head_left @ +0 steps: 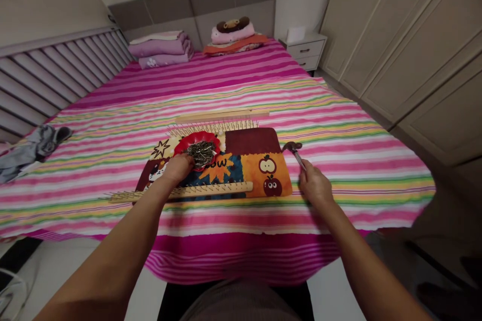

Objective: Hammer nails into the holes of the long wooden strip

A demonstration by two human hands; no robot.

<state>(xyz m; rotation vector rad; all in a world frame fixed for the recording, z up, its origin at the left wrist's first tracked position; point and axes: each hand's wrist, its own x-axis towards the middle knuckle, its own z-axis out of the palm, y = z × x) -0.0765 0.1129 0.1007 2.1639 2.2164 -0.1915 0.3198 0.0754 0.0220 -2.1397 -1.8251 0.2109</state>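
Note:
My left hand (178, 167) reaches to the near left edge of a red scalloped bowl (181, 146), its curled fingertips at a heap of metal nails (203, 152). What those fingers pinch, if anything, is hidden. My right hand (316, 184) is wrapped round the handle of a claw hammer (299, 158), whose head rests just right of a patterned mat (251, 141). Across the mat's near edge lies a wooden strip (226, 188) studded with rows of nails, passing under my left forearm. Another nail-studded strip (211, 129) lies behind the bowl.
Bare wooden strips (214, 115) lie beyond the mat on the striped bed cover (339, 125). Grey clothing (35, 148) is at the left. Folded bedding (161, 50) and a pillow stack (233, 35) stand by the headboard. Wardrobe doors (406, 40) line the right side.

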